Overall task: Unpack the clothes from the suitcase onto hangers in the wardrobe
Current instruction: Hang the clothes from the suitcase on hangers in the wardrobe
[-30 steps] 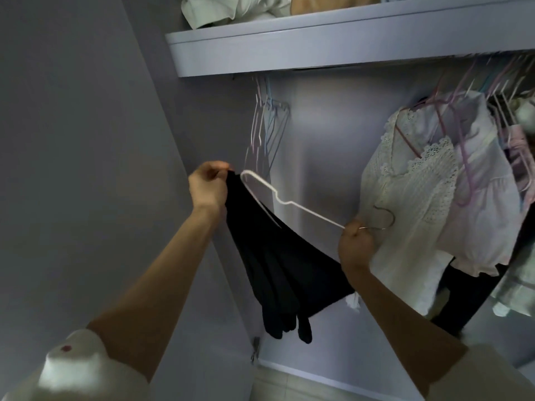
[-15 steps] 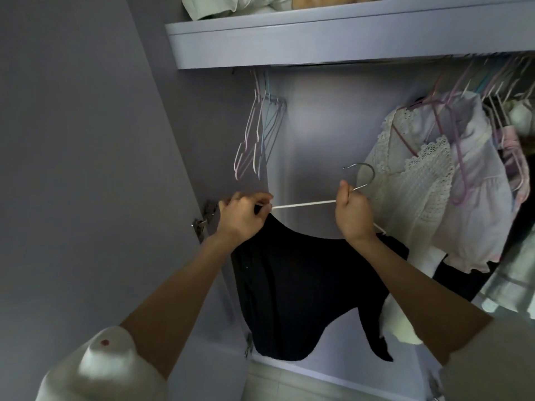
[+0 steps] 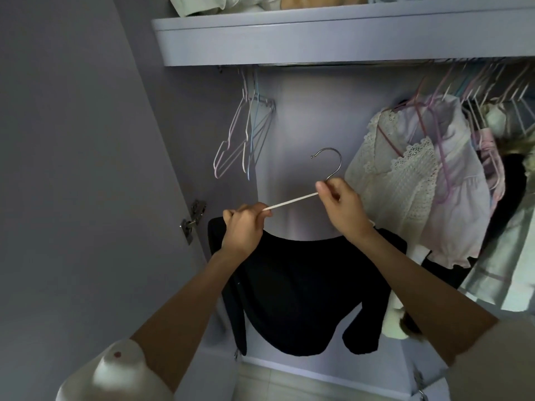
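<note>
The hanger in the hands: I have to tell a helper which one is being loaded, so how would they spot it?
Start at the wardrobe shelf; below its rail sits a gap between the empty hangers and the hung white blouse. There the left hand and right hand grip the white hanger carrying a black top. Alone, its silver hook is off the rail.

Rail (image 3: 333, 64) free between empty hangers (image 3: 246, 134) (left) and blouses (image 3: 411, 175).
</note>
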The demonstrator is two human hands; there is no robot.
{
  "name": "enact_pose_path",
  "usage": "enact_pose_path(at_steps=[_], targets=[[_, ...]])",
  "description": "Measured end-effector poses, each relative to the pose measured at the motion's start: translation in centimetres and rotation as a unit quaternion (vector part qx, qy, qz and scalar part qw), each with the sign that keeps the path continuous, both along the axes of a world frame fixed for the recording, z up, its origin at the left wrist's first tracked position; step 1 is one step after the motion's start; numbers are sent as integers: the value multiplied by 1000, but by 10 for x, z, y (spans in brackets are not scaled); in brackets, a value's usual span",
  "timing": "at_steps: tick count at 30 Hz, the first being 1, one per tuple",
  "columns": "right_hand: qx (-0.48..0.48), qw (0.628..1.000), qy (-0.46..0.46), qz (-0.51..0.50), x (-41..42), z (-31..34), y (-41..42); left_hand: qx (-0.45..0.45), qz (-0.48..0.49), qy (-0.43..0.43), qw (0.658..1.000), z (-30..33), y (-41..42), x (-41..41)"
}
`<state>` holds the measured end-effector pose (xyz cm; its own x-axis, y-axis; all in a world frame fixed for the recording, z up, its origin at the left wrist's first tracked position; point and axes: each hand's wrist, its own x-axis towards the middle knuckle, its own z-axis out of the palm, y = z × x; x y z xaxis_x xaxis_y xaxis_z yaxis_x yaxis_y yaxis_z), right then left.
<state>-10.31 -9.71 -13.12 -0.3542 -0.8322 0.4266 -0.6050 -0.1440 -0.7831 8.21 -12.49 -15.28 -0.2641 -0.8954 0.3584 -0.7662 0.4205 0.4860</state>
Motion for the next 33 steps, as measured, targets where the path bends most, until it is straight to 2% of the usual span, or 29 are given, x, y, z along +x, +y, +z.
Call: enact_pose_path(at_steps=[2, 5, 6, 8, 9, 11, 15, 19, 22, 26, 33], targets=[[12, 1000, -10, 9, -12, -7, 4, -6, 9, 20, 1000, -2, -1, 2], [28, 993, 57, -96, -35, -26, 6, -12, 28, 45, 999, -2, -5, 7], [51, 984, 85, -146, -43, -33, 7, -16, 34, 48, 998, -2, -8, 10], [157, 962, 102, -197, -55, -40, 9, -25, 43, 45, 998, -1, -12, 15], [214, 954, 102, -181, -58, -44, 10, -29, 47, 41, 998, -1, -15, 17], [256, 954, 95, -127, -59, -44, 12, -32, 61, 26, 997, -1, -18, 19], [254, 954, 149, -61, -60, -42, 18, -27, 78, -8, 997, -9, -22, 24], [198, 961, 189, 30, -68, -39, 27, -30, 66, 4, 997, -17, -30, 29], [216, 949, 224, 54, -71, -35, 28, -15, 79, 7, 997, -13, -32, 27], [244, 943, 224, 40, -79, -35, 27, 40, 92, -17, 995, -5, -28, 10], [296, 937, 178, -58, -94, -36, 37, 100, 19, 84, 991, -2, -28, -18]])
